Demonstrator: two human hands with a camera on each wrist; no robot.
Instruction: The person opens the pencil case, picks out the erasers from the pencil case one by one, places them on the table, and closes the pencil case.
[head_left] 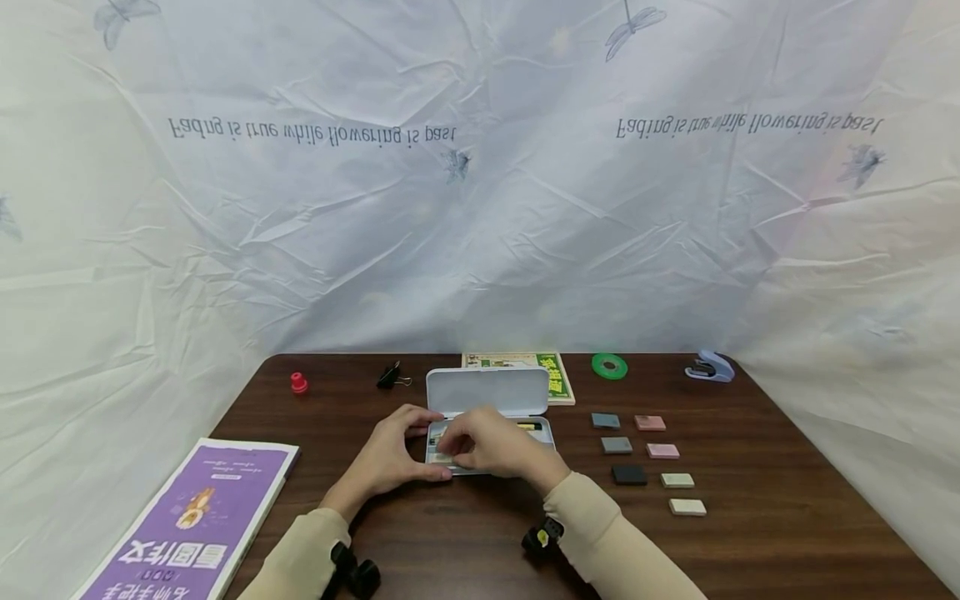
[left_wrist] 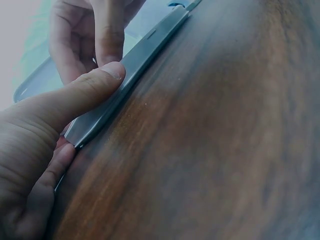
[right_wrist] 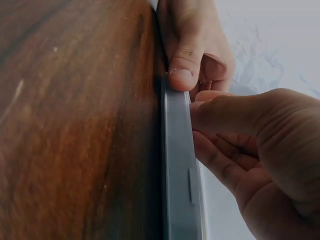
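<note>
A pale pencil case (head_left: 487,392) stands on the table with its hinged lid raised at the back. My left hand (head_left: 386,458) grips its left end, thumb at the near wall and fingers around the far corner. In the left wrist view, the thumb (left_wrist: 95,87) presses on the rim. My right hand (head_left: 498,446) reaches down into the case from the right, fingers bent together at the left part of the inside. I cannot tell what is between those fingertips, hidden by the case wall in the right wrist view. A yellow-and-black item (head_left: 529,426) lies inside the case.
Right of the case lie several small blocks: grey-blue (head_left: 605,421), pink (head_left: 649,423), black (head_left: 628,475) and whitish (head_left: 687,507). Farther back are green tape (head_left: 609,366), a blue stapler-like tool (head_left: 710,367), a booklet (head_left: 558,383), a binder clip (head_left: 392,376) and a red piece (head_left: 298,383). A purple book (head_left: 187,517) lies left.
</note>
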